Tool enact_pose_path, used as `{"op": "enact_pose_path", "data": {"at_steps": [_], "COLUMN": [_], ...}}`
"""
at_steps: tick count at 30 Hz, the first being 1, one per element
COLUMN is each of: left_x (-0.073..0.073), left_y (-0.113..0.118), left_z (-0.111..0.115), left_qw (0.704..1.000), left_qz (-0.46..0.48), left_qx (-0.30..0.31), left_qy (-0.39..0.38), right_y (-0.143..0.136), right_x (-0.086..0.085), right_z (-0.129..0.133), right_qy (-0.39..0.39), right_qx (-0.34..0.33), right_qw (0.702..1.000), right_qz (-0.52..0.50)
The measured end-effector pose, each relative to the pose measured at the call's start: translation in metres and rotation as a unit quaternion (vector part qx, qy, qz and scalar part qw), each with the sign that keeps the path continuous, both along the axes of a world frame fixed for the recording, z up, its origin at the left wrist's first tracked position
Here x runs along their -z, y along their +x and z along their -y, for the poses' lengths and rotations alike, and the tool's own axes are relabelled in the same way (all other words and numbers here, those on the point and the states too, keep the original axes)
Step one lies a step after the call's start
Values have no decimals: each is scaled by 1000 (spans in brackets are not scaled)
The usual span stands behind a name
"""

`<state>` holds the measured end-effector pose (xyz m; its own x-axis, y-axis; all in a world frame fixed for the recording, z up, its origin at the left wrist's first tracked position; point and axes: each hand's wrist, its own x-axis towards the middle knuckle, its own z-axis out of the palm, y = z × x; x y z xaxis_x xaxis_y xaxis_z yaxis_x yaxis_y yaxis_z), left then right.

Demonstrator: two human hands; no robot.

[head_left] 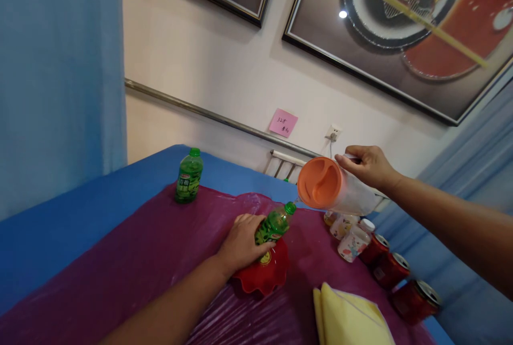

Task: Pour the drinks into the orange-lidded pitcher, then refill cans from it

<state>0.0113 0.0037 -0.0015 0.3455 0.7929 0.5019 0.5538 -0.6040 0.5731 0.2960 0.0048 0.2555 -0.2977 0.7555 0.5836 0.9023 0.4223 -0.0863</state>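
My left hand (243, 242) is wrapped round a green-labelled bottle (273, 225), which tilts to the right over a red scalloped dish (262, 275). With my right hand (371, 166) I grip the handle of a translucent pitcher (355, 193) with an orange lid (319, 182). The pitcher is tipped on its side, its lid facing left and its spout close to the bottle's green top. Between spout and bottle there seems to be a thin trickle, too small to tell clearly.
Another green bottle (188, 177) stands at the back left of the purple sheet (160, 243). On the right are small patterned bottles (353, 243), several red cans (390, 270) and a folded yellow cloth (350, 315). A metal rail (224, 119) crosses the wall behind.
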Motion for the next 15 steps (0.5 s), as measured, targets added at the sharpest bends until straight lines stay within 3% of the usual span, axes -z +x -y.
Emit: {"op": "enact_pose_path", "data": {"at_steps": [15], "left_x": [0], "left_y": [0], "left_z": [0], "left_qw": [1000], "left_qz": [-10], "left_qx": [1], "left_qy": [-1], "right_y": [3], "right_x": [1], "right_z": [-1], "right_qy": [-3], "right_qx": [-5], "right_qw": [1000], "right_qz": [-5]}}
